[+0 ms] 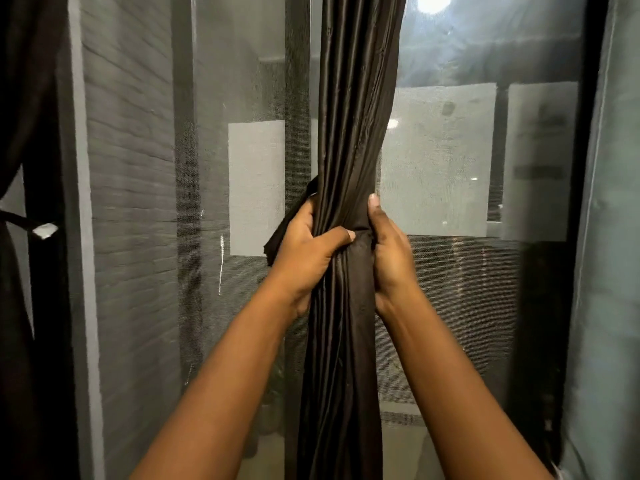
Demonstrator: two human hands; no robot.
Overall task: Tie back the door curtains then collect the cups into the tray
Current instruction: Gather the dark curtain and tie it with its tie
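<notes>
Two hands are gripping the gathered dark curtain (349,140) hanging before the mesh screen door (450,168). Left hand (308,251) is clamping its fingers round the curtain's left side, also holding a dark tie strip (280,233). Right hand (389,251) is pinching the curtain's right side, thumb up. Another curtain (31,133), already tied, is hanging far left of the gathered one.
</notes>
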